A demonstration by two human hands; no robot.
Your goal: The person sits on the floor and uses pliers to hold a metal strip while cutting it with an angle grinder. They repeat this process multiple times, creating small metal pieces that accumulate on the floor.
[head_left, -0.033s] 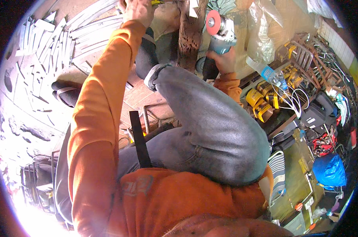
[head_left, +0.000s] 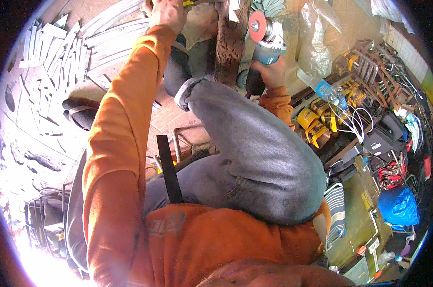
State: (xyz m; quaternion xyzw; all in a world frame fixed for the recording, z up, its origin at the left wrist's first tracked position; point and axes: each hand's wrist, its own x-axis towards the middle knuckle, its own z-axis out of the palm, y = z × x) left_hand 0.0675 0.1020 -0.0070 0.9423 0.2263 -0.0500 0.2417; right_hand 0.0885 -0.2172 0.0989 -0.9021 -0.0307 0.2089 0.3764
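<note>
Head view, and from where I stand the right hand (head_left: 272,71) has its fingers wrapped round the body of a teal grinder (head_left: 269,55), some of them hidden beneath it. Its red disc (head_left: 257,27) points away from the person, beside the wooden beam (head_left: 231,50), and I see nothing pressed against it; whether it spins, I can't tell. The left hand (head_left: 167,14) is bent at the top edge, partly cut off, so I can't say if its fingers grip anything. Just beside it, pale strips (head_left: 113,36) fan out over the floor.

To my eye this is a moment of setting up: the grinder held ready, the other hand busy at the work. The next move, I'd judge, calls for a firm wrist and a steady piece, with the disc kept clear of the left hand and the bent leg (head_left: 254,143).

Further out, right of the grinder, lie a clear plastic bag (head_left: 317,45), a bottle (head_left: 324,89) and yellow tools (head_left: 314,126).
</note>
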